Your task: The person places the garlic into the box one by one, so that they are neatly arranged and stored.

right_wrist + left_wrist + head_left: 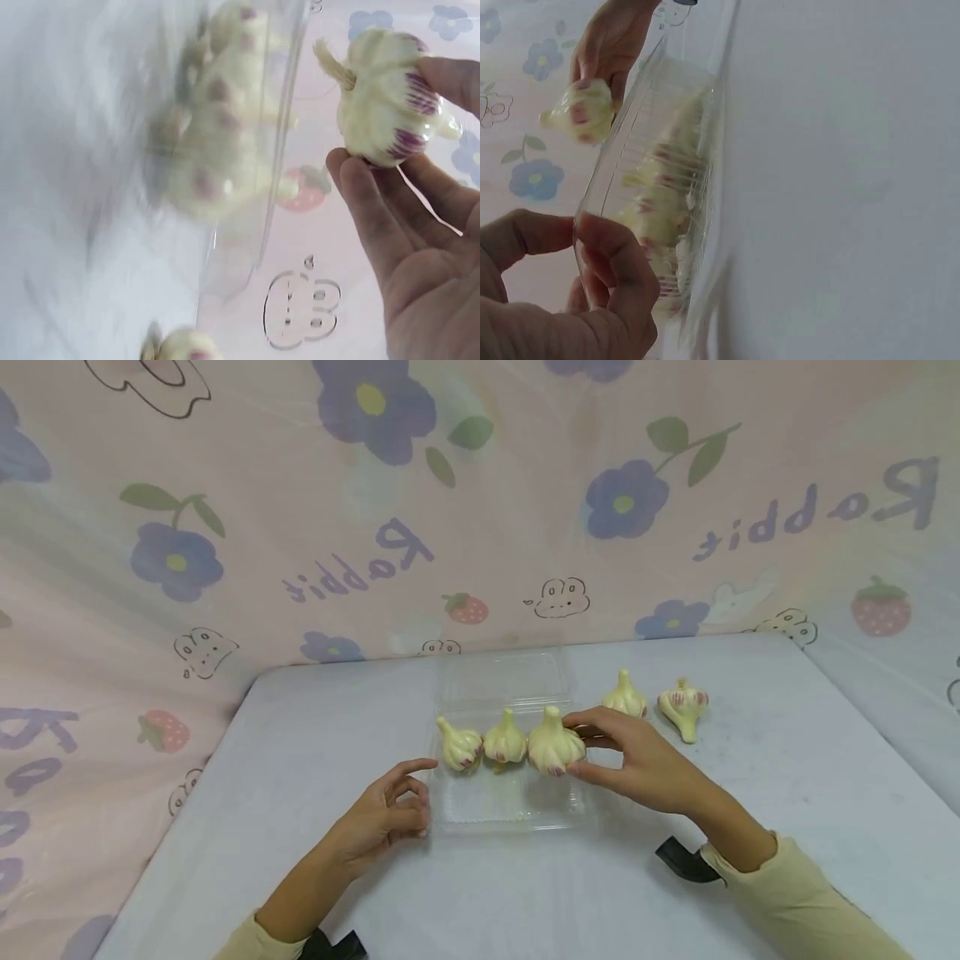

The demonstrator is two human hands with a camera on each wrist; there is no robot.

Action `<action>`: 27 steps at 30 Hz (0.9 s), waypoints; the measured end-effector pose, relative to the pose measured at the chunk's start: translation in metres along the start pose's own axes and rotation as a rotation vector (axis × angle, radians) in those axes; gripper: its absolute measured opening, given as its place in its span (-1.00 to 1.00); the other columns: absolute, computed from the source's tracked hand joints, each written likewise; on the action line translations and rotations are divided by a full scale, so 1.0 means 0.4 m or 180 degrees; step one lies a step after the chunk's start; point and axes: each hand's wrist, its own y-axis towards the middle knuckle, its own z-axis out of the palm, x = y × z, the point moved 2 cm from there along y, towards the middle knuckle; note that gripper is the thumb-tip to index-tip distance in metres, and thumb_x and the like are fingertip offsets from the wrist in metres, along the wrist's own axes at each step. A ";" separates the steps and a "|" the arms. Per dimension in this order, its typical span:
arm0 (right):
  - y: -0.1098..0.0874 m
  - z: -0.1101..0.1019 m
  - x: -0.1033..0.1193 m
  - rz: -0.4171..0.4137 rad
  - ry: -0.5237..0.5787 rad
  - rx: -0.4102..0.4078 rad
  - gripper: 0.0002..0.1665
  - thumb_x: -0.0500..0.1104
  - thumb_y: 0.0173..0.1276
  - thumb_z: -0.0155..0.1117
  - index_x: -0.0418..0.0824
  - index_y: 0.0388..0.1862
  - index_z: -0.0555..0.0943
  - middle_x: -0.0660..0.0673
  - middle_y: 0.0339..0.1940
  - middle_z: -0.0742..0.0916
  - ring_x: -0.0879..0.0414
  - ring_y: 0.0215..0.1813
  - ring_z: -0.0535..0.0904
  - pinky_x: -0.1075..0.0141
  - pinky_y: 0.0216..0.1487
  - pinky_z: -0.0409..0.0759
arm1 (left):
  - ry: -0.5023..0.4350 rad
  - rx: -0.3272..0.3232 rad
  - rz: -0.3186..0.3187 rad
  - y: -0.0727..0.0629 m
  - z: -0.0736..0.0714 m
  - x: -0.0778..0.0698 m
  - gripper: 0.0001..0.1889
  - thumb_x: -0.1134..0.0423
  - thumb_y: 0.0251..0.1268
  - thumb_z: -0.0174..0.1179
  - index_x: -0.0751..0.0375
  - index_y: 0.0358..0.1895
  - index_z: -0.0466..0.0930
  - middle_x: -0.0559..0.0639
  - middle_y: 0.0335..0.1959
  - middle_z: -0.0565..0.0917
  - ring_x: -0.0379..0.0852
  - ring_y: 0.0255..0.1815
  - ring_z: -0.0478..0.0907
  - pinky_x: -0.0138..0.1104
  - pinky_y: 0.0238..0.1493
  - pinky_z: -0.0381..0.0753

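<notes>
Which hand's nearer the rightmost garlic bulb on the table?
Right. Right hand is just left of that bulb; left hand is farther left, pinching the clear container.

"Where's the head camera facing?"
"It's looking forward and down across the tabletop (337, 735), from above."
"And the wrist views?"
"They're watching closer, turned sideways, sharing the clear box (480, 806)."

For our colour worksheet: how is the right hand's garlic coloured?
The garlic is creamy with streaky purple patches, best in the right wrist view.
</notes>
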 end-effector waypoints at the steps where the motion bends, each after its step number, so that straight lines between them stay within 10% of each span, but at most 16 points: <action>1: 0.004 0.006 0.006 0.0001 0.0025 0.0003 -0.42 -0.01 0.32 0.42 -0.01 0.29 0.49 0.08 0.25 0.61 0.22 0.20 0.61 0.33 0.26 0.61 | -0.0014 -0.0039 -0.0015 0.000 0.004 -0.001 -0.18 0.57 0.17 0.18 0.18 0.52 0.08 -0.13 -0.18 0.41 -0.31 -0.38 0.46 -0.46 -0.28 0.66; 27: 0.092 0.178 0.094 0.0117 0.0519 0.0337 -0.44 -0.02 0.32 0.39 0.00 0.28 0.50 0.08 0.22 0.62 0.19 0.17 0.63 0.25 0.24 0.62 | 0.0357 -0.0086 0.0092 0.004 0.011 -0.004 -0.18 0.53 0.15 0.22 0.22 0.51 0.12 -0.04 -0.14 0.39 -0.28 -0.35 0.55 -0.35 -0.20 0.72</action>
